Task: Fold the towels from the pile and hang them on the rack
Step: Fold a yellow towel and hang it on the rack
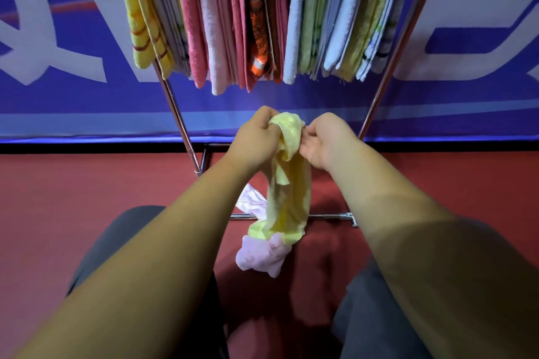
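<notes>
A pale yellow towel (291,198) hangs bunched between my hands, below the rack. My left hand (256,140) grips its top end with curled fingers. My right hand (323,143) pinches the same end from the right side. A pink towel (259,259) lies crumpled on the red floor under the yellow one's lower end. The metal rack (175,108) stands in front of me, its top full of several folded towels (248,23) in yellow, pink, orange, white and green.
A blue banner with large white letters (73,61) runs behind the rack. The rack's low crossbar (329,216) lies on the red floor (87,183) just past the towels. My knees in dark trousers (393,315) frame the bottom of the view.
</notes>
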Demonstrator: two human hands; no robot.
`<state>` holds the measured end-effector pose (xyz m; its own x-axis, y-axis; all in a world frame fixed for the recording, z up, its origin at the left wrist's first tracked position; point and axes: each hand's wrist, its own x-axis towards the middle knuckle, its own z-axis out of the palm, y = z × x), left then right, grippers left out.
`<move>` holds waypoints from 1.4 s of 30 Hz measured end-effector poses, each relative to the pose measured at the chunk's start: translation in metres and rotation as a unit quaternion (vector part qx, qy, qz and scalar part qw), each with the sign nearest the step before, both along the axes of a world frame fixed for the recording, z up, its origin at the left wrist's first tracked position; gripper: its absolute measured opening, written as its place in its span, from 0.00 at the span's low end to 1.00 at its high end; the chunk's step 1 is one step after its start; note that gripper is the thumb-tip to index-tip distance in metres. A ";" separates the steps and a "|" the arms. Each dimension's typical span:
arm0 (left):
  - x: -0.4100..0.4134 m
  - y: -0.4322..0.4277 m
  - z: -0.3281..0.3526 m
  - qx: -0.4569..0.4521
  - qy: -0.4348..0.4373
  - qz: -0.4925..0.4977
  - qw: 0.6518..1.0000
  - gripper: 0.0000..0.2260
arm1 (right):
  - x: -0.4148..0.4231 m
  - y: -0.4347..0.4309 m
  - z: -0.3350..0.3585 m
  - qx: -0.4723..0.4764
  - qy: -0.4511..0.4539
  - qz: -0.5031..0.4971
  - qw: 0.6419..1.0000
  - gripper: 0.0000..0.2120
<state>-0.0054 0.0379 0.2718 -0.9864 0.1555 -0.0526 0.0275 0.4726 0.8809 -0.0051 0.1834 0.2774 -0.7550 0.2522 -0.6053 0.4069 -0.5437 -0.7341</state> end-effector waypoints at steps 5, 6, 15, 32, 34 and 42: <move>-0.006 0.003 0.001 0.037 -0.045 0.059 0.997 0.15 | -0.001 -0.007 -0.002 0.103 -0.014 0.128 0.986 0.30; -0.008 0.002 0.000 0.030 -0.053 0.069 0.996 0.16 | 0.000 -0.008 -0.001 0.102 -0.011 0.144 0.984 0.29; -0.016 -0.005 -0.004 -0.043 -0.066 0.117 0.990 0.22 | 0.004 -0.012 0.000 0.064 0.018 0.206 0.976 0.26; -0.031 -0.024 -0.009 -0.102 0.031 0.105 0.989 0.09 | -0.015 0.012 -0.014 0.364 0.083 -0.031 0.927 0.06; -0.035 -0.032 -0.010 -0.147 0.047 0.118 0.981 0.08 | -0.016 0.021 -0.011 0.349 0.094 -0.064 0.930 0.07; -0.044 -0.057 -0.011 -0.211 0.023 0.098 0.972 0.25 | -0.016 0.041 -0.016 0.331 0.081 -0.121 0.932 0.07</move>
